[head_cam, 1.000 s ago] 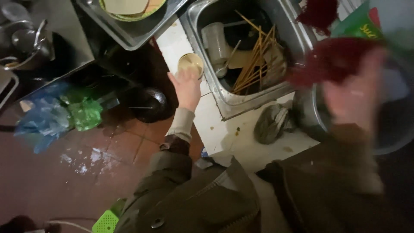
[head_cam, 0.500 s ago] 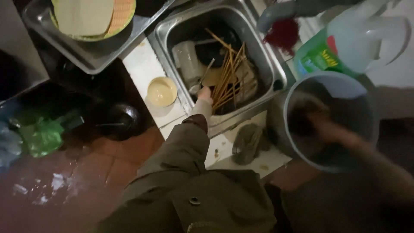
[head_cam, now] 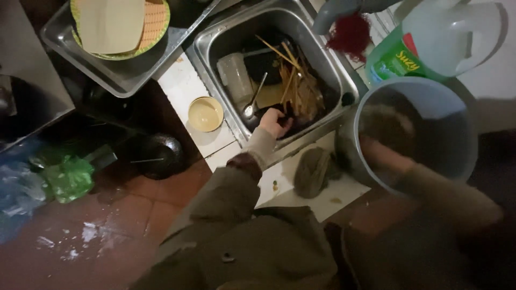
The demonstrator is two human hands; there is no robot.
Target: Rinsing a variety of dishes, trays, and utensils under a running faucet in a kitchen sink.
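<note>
Lying diagonally in sink [head_cam: 328, 64], chopsticks [head_cam: 293, 86], tips toward hands [head_cam: 275, 122].

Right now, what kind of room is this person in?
Probably a kitchen washing-up corner. A metal sink holds chopsticks and a spoon, and a green soap bottle stands beside it.

Left hand [head_cam: 275, 122] is reaching forward on an outstretched, sleeved arm, fingers curling downward. Right hand [head_cam: 380, 157] is extending out to the side, forearm sleeved; it is blurred, so its grip is unclear.
</note>
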